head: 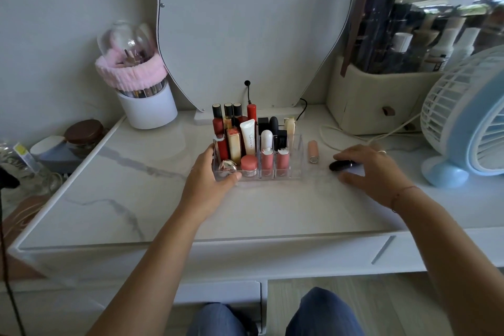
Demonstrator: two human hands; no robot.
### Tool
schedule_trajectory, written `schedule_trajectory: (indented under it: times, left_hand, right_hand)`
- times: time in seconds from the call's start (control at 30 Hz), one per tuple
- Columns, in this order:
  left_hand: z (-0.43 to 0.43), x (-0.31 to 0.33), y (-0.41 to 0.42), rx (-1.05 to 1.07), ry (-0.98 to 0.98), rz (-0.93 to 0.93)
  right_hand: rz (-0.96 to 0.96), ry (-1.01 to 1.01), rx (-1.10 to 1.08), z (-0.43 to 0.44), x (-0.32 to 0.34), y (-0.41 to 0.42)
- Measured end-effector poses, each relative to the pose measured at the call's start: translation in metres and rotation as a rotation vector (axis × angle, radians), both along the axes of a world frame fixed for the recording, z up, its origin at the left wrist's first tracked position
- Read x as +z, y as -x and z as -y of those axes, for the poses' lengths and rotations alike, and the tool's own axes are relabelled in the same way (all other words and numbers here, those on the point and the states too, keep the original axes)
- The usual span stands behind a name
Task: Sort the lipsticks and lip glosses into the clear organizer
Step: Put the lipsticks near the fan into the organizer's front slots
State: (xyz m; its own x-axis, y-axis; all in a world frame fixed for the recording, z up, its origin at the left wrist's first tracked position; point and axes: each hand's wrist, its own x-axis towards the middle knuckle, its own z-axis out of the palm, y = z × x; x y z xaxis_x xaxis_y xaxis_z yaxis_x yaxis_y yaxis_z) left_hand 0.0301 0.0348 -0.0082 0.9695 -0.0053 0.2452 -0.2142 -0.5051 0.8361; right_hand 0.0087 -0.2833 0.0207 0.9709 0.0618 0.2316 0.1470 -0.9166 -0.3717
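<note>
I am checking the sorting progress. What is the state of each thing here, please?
clear organizer, mostly filled, front right slot empty
left hand, grips the clear organizer's left corner
right hand, pinches black lipstick
black lipstick, on the table, unsorted
peach lipstick, on the table beside the organizer, unsorted
jar, lid on

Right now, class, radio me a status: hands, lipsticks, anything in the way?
Left hand grips clear organizer, near left corner. Right hand pinches black lipstick on tabletop. Peach lipstick lies loose beside organizer, unsorted.
</note>
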Motion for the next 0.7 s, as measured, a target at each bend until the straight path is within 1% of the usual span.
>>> schedule_trajectory:
  times: [0.13,0.23,0.33,0.4,0.5,0.6,0.7]
  left_hand:
    - [0.000,0.000,0.000,0.000,-0.007,-0.001]
    - [0.000,0.000,0.000,-0.009,-0.010,-0.004]
    - [-0.001,0.000,0.000,-0.007,-0.008,0.001]
    - [-0.001,0.000,0.000,-0.006,-0.010,0.004]
    - [0.000,0.000,0.001,-0.008,-0.010,0.009]
    - [0.000,0.001,0.001,-0.009,-0.004,0.017]
    - [0.000,0.001,0.001,-0.006,0.003,0.016]
  right_hand:
    - [-0.005,0.027,-0.005,0.004,-0.004,-0.006]
    - [0.055,-0.042,0.001,-0.002,-0.004,-0.010]
    - [0.149,-0.223,-0.013,-0.013,0.003,-0.010]
    - [0.210,-0.395,-0.021,-0.023,0.012,-0.010]
    - [0.228,-0.657,-0.009,-0.040,0.026,-0.015]
    - [0.253,-0.781,0.037,-0.057,0.035,-0.023]
    - [0.256,-0.791,0.041,-0.069,0.037,-0.028]
